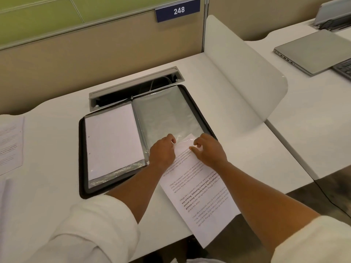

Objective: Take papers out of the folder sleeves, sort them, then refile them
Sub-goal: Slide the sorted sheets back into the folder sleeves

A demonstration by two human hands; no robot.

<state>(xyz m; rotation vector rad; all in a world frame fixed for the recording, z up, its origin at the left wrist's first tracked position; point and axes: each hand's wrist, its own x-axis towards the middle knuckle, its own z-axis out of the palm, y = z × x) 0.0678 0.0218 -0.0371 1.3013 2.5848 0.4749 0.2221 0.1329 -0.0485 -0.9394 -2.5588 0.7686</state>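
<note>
- Looking down from the head camera: an open black-edged folder with clear plastic sleeves (131, 141) lies flat on the white desk (237, 149), just near of a grey cable tray slot (136, 86).
- The left sleeve holds a blank white sheet (112, 141); the right clear sleeve (167, 114) shows grey, with only a paper corner at its near edge.
- A white printed sheet with paragraphs of black text (201, 196) runs slanted from that sleeve's near edge, over the desk, and overhangs the near desk edge.
- Left hand (162, 151) rests on the folder, fingers curled and pinching the sheet's far left edge.
- Right hand (208, 149) sits just beside it, fingers bent down onto the sheet's far end, thumb against the paper — clamped on the page.
- More printed white pages (10, 141) lie at the far-left desk edge.
- Beyond the white divider panel (247, 82) to the right, a closed silver laptop (313, 52) rests on the neighbouring desk.
- A blue plate reading 248 (177, 10) hangs on the far partition.
</note>
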